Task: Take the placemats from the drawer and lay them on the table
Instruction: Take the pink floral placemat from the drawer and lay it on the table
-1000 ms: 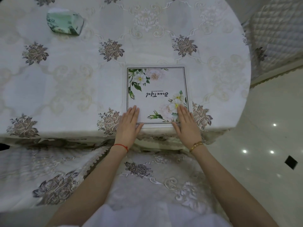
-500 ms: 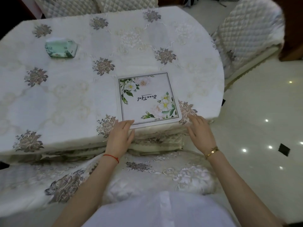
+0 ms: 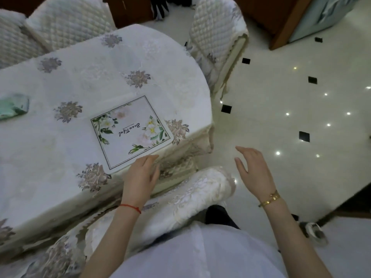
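A square white placemat (image 3: 131, 131) with green leaves, pale flowers and a thin dark border lies flat on the table (image 3: 60, 157), close to its near edge. My left hand (image 3: 141, 175) hovers just below the mat's near corner, at the table edge, fingers loosely curled and holding nothing. My right hand (image 3: 254, 170) is off the table to the right, above the floor, fingers spread and empty. No drawer is in view.
A pale embroidered cloth covers the table. A green wrapped pack (image 3: 13, 106) lies at the left edge. Quilted chairs stand at the back left (image 3: 66, 27) and back right (image 3: 217, 39); another covered chair (image 3: 180, 199) is right in front of me. Glossy tiled floor (image 3: 291, 117) spreads to the right.
Both hands have lifted off the placemat and pulled back; the right hand swung out past the table edge. My view has turned to the right, showing more floor.
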Motion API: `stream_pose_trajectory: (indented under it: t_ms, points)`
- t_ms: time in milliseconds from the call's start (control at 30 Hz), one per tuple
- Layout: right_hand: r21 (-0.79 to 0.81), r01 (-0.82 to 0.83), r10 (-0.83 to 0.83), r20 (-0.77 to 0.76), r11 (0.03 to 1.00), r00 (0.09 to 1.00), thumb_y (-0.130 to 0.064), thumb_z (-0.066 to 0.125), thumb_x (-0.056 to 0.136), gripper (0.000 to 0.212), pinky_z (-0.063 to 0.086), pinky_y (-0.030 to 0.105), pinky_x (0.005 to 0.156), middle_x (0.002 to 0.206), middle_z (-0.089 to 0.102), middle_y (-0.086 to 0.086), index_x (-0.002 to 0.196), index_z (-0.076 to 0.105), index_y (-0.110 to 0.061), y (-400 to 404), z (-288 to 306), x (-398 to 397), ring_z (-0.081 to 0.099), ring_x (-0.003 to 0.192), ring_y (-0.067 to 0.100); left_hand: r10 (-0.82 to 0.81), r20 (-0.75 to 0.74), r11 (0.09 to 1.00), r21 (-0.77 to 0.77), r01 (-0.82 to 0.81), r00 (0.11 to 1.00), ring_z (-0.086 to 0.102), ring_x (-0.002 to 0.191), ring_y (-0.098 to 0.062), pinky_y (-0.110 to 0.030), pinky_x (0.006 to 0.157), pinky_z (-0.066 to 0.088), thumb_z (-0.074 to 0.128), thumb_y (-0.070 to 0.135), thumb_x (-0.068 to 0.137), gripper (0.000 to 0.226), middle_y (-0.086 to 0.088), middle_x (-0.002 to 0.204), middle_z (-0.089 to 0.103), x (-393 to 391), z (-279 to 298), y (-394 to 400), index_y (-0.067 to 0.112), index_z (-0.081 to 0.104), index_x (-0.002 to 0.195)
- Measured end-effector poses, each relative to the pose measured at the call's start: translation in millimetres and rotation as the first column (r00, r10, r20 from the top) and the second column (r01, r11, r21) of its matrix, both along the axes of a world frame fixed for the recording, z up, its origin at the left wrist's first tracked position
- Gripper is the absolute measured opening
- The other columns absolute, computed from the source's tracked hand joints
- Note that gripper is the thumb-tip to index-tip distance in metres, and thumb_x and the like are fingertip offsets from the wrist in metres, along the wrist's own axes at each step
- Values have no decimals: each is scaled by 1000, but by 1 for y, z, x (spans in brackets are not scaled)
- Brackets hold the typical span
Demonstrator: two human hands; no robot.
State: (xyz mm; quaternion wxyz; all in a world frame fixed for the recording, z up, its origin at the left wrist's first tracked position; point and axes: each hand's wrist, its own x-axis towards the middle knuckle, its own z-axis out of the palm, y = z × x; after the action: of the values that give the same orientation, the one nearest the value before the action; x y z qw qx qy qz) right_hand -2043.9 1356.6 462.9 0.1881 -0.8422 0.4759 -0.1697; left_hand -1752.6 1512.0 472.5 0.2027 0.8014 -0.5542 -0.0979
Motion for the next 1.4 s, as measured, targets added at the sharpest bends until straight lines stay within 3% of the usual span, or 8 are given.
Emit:
stream_pose_trajectory:
  t_ms: [267, 667, 967, 1133, 1333, 1400]
  points:
    - [76, 156, -159, 37, 985, 987, -17, 52, 96, 35, 31, 26, 102, 124, 60, 10, 130, 53, -7, -11, -2, -122, 48, 119, 25, -113, 63, 994, -7, 113, 992, 62, 87, -29, -35, 73, 50, 60, 17, 89, 21, -10, 98, 66, -95, 4, -66, 10, 64, 109]
    - [59, 335, -333, -39, 940, 942, -18, 54, 95, 37, 29, 20, 100, 123, 60, 9, 131, 53, -8, -109, 17, -312, 49, 117, 22, -200, -113, 978, -75, 192, 973, 61, 100, -20, -28, 90, 47, 54, 21, 94, 33, -5, 114, 64, -290, 9, -213, 13, 59, 126]
    - [166, 322, -324, -19, 932, 946, -20, 52, 96, 37, 31, 23, 101, 126, 58, 5, 132, 52, -12, -220, -15, -328, 48, 119, 19, -157, -99, 987, -27, 155, 983, 61, 104, -23, -32, 88, 50, 53, 18, 93, 33, -8, 116, 65, -296, -15, -330, 11, 60, 124]
    - [165, 309, -307, -34, 937, 951, -18, 54, 95, 36, 27, 16, 99, 125, 59, 5, 130, 54, -11, -338, -17, -313, 49, 119, 20, -123, -121, 992, -15, 122, 985, 61, 101, -23, -33, 88, 50, 54, 15, 92, 31, -9, 113, 65, -287, -22, -435, 10, 61, 121]
    - [106, 296, -300, 26, 949, 954, -18, 54, 95, 35, 43, 32, 97, 117, 61, 7, 129, 55, -11, -511, 16, -284, 53, 111, 23, -120, -114, 992, -52, 115, 986, 63, 92, -26, -33, 81, 53, 55, 12, 92, 29, -10, 108, 66, -269, 5, -589, 8, 62, 120]
    - [66, 285, -288, 38, 956, 957, -18, 54, 95, 34, 42, 29, 97, 120, 61, 6, 128, 55, -11, -558, 23, -271, 51, 115, 21, -129, -104, 991, -56, 124, 986, 63, 91, -25, -34, 79, 54, 54, 15, 92, 29, -9, 107, 66, -258, 11, -636, 11, 62, 120]
